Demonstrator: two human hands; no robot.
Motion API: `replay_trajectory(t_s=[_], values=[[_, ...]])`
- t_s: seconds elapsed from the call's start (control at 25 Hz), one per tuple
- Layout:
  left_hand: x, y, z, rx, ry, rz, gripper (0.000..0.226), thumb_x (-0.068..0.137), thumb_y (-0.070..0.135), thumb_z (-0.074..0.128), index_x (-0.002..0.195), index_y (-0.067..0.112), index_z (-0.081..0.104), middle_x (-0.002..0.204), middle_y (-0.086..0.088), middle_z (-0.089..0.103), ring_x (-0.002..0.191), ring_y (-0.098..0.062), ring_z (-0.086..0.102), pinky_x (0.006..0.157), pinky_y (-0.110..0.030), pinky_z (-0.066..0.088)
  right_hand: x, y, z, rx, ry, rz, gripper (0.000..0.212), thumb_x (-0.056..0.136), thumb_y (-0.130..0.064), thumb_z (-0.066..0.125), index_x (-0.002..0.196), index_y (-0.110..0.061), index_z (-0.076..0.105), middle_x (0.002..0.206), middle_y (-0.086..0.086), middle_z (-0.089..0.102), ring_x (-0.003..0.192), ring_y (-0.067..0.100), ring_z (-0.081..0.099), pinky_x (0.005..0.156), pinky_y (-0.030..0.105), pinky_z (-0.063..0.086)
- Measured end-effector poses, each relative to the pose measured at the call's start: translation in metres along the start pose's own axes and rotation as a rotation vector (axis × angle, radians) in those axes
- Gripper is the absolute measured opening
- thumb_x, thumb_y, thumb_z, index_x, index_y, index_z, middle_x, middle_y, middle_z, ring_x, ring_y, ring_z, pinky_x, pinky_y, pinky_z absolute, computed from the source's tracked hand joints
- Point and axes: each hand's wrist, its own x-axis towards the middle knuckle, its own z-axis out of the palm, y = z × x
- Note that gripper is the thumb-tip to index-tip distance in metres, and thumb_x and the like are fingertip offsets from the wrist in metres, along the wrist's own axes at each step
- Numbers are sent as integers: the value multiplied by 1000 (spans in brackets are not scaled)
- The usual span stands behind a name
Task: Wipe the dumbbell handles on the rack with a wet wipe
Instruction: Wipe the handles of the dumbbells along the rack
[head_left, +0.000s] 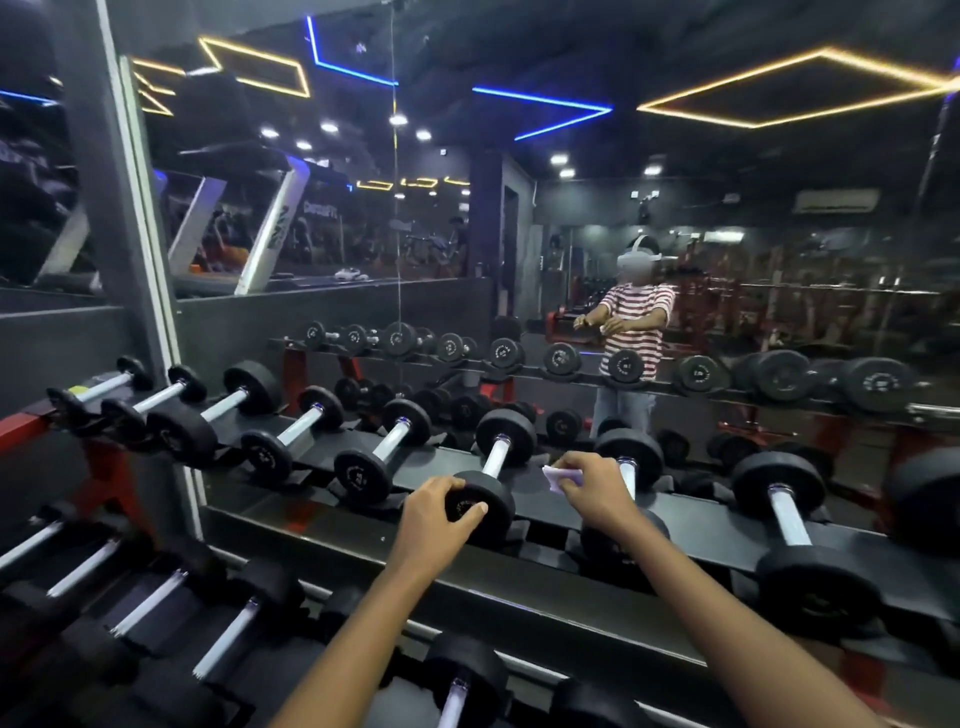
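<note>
Room: dim, dark ceiling and walls around me
Light sources: yellow strips and blue strips, small white spots, all seen in the mirror
Glare: handles glow pale white
Shadows: rack gaps near black
Sharpness: soft throughout, reflections grainy
Edges: wide-angle bend, frame post leans, my arms stretch at the bottom

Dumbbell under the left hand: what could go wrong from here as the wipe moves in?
1. The left hand grips only the near head of the dumbbell; it could roll in its cradle when the handle is rubbed.
2. The wet wipe is a small bunch pinched in the right hand, so it may slip free or cover little of the handle.
3. Neighbouring heads sit close, so knuckles may knock them.
</note>
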Motion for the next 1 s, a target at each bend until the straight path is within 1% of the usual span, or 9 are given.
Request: replay_trajectory(t_s=[0.16,0.32,0.4,0.44,0.52,0.6,0.72,0.88,1.0], values=[[-15,3,-13,-32,-24,26,35,83,29,70,112,11,63,108,3,60,99,-4,52,84,-12,37,-29,-13,-9,-17,17,3,14,83,-3,55,77,-4,68,79,3,69,76,14,62,67,25,48],[-27,13,-9,-68,-59,43,30,83,28,71,107,12,64,100,8,57,96,-7,54,70,-2,36,-59,-20,-29,-69,59,20,13,85,-1,55,78,0,66,68,-9,60,64,-4,52,55,7,40],[-32,22,-1,-87,-91,57,35,83,31,70,111,11,64,106,5,60,100,-8,54,78,-7,37,-69,-16,-42,-65,98,40,12,84,-1,56,77,0,65,72,-1,64,63,-2,52,55,5,39],[-35,26,5,-88,-110,64,38,83,32,70,113,11,63,109,3,60,102,-9,54,83,-13,40,-73,-13,-49,-64,113,50,12,84,-1,56,76,-1,64,73,1,65,63,0,53,54,6,39],[-38,33,16,-96,-134,77,40,82,34,70,114,11,63,113,2,60,105,-9,54,88,-20,43,-75,-4,-60,-53,140,85,9,83,-1,55,80,-5,63,75,2,65,65,10,55,53,9,39],[-38,39,27,-115,-149,75,40,82,34,70,113,12,62,113,2,61,104,-8,54,87,-20,43,-74,7,-69,-45,158,110,11,82,-2,56,88,-5,64,81,4,66,68,11,55,55,9,40],[-29,47,46,-107,-150,79,40,81,35,71,112,11,63,112,0,61,103,-11,56,87,-21,45,-68,27,-81,-66,150,89,10,82,1,55,86,0,65,79,2,64,69,-3,51,59,4,40],[-13,61,84,-101,-114,46,39,83,34,70,113,10,62,116,-2,60,109,-13,54,90,-21,41,-49,68,-97,-102,100,64,17,80,7,50,84,2,65,82,8,67,73,7,54,56,9,39],[-7,72,120,-99,-105,16,40,84,34,68,114,9,61,119,-3,59,112,-14,53,92,-21,40,-30,102,-108,-126,52,50,21,80,6,49,89,-3,65,82,4,63,74,18,56,57,17,40]])
